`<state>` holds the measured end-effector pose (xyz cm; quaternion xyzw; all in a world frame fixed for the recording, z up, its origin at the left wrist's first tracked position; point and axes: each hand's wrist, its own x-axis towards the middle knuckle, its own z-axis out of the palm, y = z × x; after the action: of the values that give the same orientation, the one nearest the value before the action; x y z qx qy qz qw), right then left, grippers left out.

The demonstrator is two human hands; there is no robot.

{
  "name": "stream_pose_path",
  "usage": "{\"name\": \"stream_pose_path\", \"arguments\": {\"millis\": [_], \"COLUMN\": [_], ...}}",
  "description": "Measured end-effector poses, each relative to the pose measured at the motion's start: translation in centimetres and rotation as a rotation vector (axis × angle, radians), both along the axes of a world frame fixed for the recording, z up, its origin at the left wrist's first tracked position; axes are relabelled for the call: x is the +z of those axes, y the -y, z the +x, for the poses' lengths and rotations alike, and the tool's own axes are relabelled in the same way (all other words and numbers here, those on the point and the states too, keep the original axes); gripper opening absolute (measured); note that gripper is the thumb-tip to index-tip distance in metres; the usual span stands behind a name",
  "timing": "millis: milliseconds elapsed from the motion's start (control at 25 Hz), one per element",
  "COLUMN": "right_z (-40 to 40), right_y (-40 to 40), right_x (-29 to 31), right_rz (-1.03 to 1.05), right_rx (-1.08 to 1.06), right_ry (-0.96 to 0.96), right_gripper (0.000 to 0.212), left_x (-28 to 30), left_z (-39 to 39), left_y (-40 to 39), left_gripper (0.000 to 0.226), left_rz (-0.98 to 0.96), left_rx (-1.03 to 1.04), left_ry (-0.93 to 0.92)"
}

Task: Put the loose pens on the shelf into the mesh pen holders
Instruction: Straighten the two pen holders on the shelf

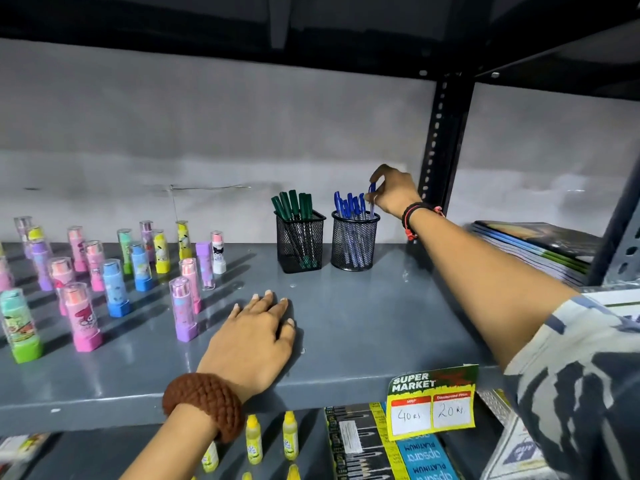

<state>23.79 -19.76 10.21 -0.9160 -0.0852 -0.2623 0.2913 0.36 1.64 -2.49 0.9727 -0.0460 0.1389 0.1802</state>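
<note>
my right hand (393,192) pinches the cap end of a blue pen (372,200), its tip already down in the round mesh holder (355,242). it looks light, stiff and slick, so a fingertip grip near the top should do. my left hand (256,336) lies flat and empty on the shelf (363,323).

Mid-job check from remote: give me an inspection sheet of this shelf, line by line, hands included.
Surface: grey metal shelf, no loose pens seen lying on it.
Job's things: square mesh holder holds green pens; round mesh holder holds blue pens.
Clutter: colourful capped tubes standing at left; notebook stack at right.
Hands: right hand, grip pinching a blue pen at the round holder's rim; left hand flat on the shelf, empty.
Cables: nothing seen.
Surroundings: price tag on shelf edge; yellow bottles below.
</note>
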Motion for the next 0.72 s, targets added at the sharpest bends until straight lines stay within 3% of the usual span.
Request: {"name": "stream_pose_path", "arguments": {"millis": [280, 400, 560, 720], "right_z": [-1.4, -2.3, -3.4, -5.6], "right_y": [-0.1, 0.2, 0.9, 0.5], "right_x": [-0.5, -0.2, 0.7, 0.9], "right_rz": [-0.118, -0.076, -0.029, -0.248], "right_rx": [0.024, 0.044, 0.049, 0.152], "right_ry": [-0.131, -0.143, 0.019, -0.02], "right_gripper": [0.042, 0.05, 0.036, 0.019], "left_x": [-0.1, 0.4, 3.8, 8.1], "left_z": [-0.1, -0.6, 0.9, 5.2], "left_y": [0.1, 0.2, -0.6, -0.4], "left_gripper": [0.05, 0.046, 0.043, 0.041], "left_rz": [-0.011, -0.031, -0.015, 0.014], "left_rx": [-0.002, -0.032, -0.029, 0.029], "left_ry": [0.013, 0.025, 0.105, 0.25]}}
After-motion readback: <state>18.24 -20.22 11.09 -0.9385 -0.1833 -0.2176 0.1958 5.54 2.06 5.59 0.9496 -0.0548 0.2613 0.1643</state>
